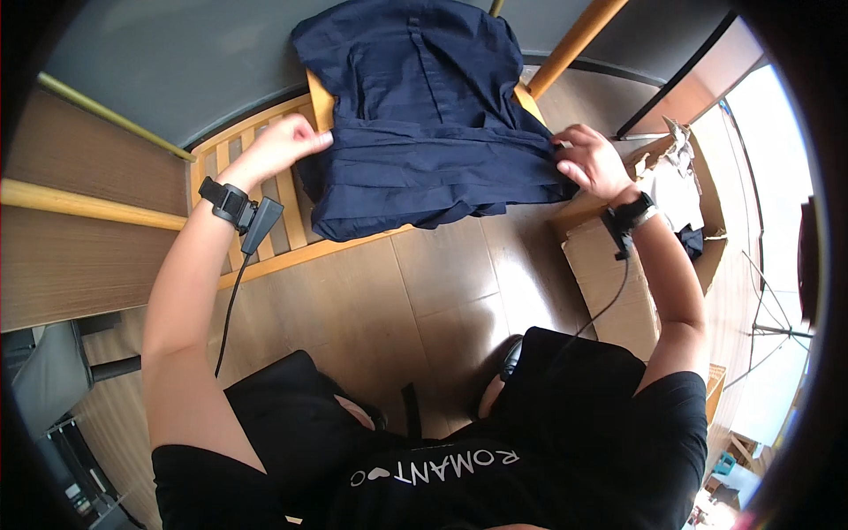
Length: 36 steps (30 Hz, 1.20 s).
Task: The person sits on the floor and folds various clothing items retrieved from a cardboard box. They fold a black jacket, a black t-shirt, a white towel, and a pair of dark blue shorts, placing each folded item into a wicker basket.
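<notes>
A dark blue cloth garment (430, 99) lies draped over a light wooden piece with a slatted shelf (285, 199), its near part folded or bunched into a wide band. At the band's left end, my left hand (298, 142) pinches the fabric edge between thumb and fingers. My right hand (586, 159) is at the right end, its fingers curled on the cloth and partly hidden by it. Both wrists carry black strapped devices with cables.
An open cardboard box (609, 271) with pale and dark items stands on the right, close to my right forearm. Wooden poles (93, 204) rise at the left and upper right. A grey wall (179, 59) is behind the rack. Wood-look flooring (450, 285) lies below.
</notes>
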Available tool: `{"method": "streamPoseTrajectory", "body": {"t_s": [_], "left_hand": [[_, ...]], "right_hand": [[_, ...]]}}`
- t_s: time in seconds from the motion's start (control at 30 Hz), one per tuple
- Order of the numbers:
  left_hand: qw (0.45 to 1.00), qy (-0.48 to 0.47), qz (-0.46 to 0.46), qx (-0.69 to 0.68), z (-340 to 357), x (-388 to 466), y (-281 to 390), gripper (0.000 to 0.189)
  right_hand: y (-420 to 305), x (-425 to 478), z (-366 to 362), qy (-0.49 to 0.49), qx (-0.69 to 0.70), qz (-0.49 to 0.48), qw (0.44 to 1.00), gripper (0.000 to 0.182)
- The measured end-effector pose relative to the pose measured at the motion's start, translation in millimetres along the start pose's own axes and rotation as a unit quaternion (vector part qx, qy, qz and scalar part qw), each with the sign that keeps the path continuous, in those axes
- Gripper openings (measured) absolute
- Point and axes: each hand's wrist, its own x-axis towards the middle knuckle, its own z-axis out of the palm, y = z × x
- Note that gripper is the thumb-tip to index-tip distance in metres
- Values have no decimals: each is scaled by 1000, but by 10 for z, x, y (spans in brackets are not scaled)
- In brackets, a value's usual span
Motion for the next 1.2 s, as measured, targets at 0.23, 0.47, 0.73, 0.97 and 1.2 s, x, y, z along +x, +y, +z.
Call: {"method": "streamPoseTrajectory", "body": {"t_s": [0.23, 0.47, 0.73, 0.97, 1.2], "left_hand": [[989, 85, -73, 92, 105, 418, 520, 65], [944, 291, 2, 158, 127, 512, 178, 25], [938, 116, -108, -307, -89, 613, -169, 62], [934, -25, -56, -351, 79, 296, -111, 93], [979, -79, -18, -186, -237, 262, -486, 44]], "right_hand": [[-37, 1154, 164, -37, -17, 364, 930, 41], [154, 1261, 603, 103, -137, 364, 915, 31], [542, 1524, 581, 218, 71, 522, 822, 38], [397, 1159, 644, 101, -71, 428, 895, 34], [210, 1104, 467, 249, -28, 329, 910, 36]]}}
